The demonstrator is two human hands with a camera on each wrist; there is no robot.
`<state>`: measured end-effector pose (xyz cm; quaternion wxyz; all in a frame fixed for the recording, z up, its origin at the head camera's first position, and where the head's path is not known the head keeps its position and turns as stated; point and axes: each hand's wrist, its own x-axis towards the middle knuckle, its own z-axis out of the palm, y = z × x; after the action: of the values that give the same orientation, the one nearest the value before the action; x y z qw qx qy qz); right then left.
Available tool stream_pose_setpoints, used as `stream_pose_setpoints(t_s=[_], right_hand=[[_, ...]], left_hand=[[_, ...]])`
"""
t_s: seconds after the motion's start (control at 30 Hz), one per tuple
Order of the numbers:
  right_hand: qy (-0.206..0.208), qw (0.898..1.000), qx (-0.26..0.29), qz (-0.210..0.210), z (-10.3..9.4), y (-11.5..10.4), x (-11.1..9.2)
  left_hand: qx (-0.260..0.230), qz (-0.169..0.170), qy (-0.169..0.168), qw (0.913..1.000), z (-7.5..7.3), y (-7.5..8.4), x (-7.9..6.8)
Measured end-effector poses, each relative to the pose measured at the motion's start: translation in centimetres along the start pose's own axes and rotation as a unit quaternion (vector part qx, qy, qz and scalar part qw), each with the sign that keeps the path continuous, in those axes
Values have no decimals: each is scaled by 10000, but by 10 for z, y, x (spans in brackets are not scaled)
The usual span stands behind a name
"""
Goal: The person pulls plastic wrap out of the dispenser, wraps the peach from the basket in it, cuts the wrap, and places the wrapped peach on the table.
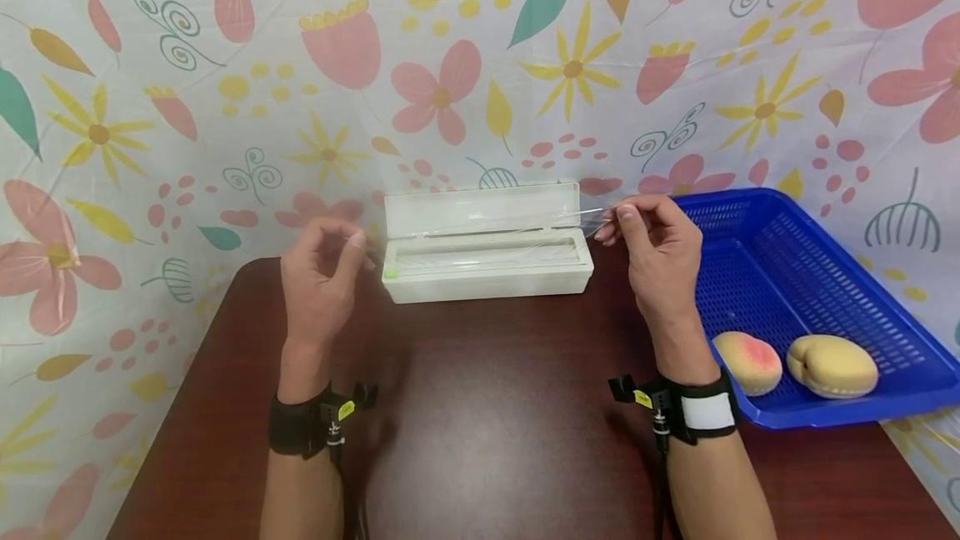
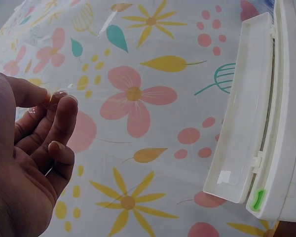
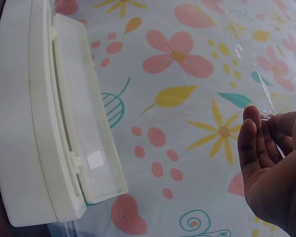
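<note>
A white cling film dispenser box (image 1: 487, 286) lies lengthwise at the back of the table, its lid (image 1: 480, 207) tipped up against the patterned sheet. Clear cling film (image 1: 588, 219) stretches over the box, glinting where it reaches the right hand. To the right of the box, the right hand (image 1: 663, 252) pinches a film corner between thumb and fingers. On the other side, the left hand (image 1: 322, 282) pinches with thumb and forefinger; a shiny bit of film (image 2: 61, 93) shows at its fingertips in the left wrist view. A green slider (image 2: 258, 200) sits at the box's left end.
A blue plastic basket (image 1: 795, 417) stands at the right, close by the right forearm. Inside are a pink-and-yellow peach (image 1: 748, 363) and a yellow fruit (image 1: 832, 367). Behind the dark red-brown table (image 1: 480, 440) hangs a flower-patterned sheet (image 1: 442, 15).
</note>
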<state>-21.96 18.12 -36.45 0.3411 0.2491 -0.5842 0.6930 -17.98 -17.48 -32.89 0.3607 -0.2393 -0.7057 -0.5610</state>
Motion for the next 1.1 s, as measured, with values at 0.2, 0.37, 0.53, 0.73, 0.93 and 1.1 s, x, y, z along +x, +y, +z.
stream_pose_setpoints(t_s=[0.2,0.37,0.53,0.73,0.93,1.1], right_hand=[[-10,10000,32,-24,-1,-3,0],[-23,9999,131,-19,0,-5,1],[3,9998,173,-44,1,-8,1],[7,9996,276,-68,2,-11,2],[9,9992,397,-54,2,-13,2],[16,9987,503,-68,2,-15,3]], left_hand=[[31,33,37,10000,0,3,0],[99,66,62,9999,0,5,1],[129,163,56,9998,-1,7,2],[107,262,45,9996,-1,10,3],[194,258,79,9994,-1,13,3],[208,279,94,9993,-2,15,3]])
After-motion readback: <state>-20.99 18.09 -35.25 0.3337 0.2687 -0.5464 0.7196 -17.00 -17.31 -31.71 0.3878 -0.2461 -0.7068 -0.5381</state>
